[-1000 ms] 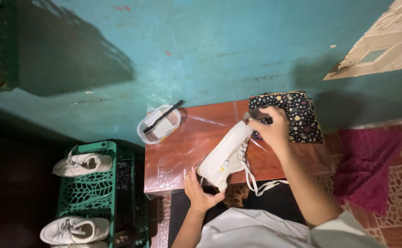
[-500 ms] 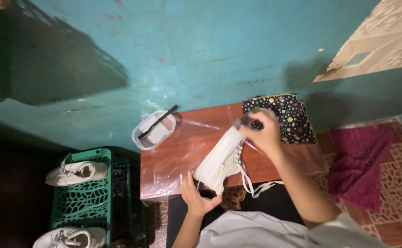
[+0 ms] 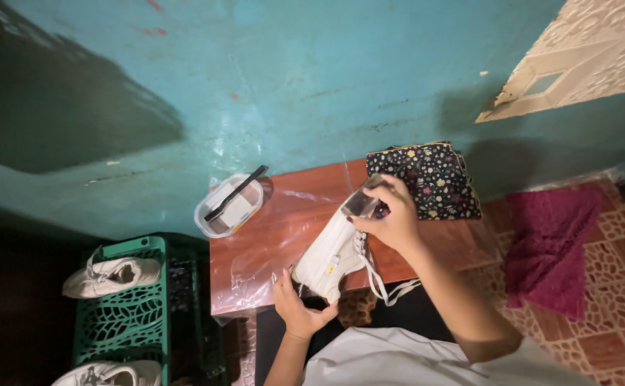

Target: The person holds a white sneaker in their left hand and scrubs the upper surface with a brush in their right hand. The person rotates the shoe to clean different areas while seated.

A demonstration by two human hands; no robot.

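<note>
On the plastic-covered table [image 3: 255,250], a white laced sneaker [image 3: 330,257] between both hands.

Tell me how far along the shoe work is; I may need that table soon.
Done: nothing clearly finished; whether any shoe has been treated can't be told. In hand: the left hand steadies a white sneaker on the plastic-covered table, while the right hand presses a small clear item to its toe. Left: two white sneakers wait on the green crate, and the brush on the tub lies untouched.
</note>
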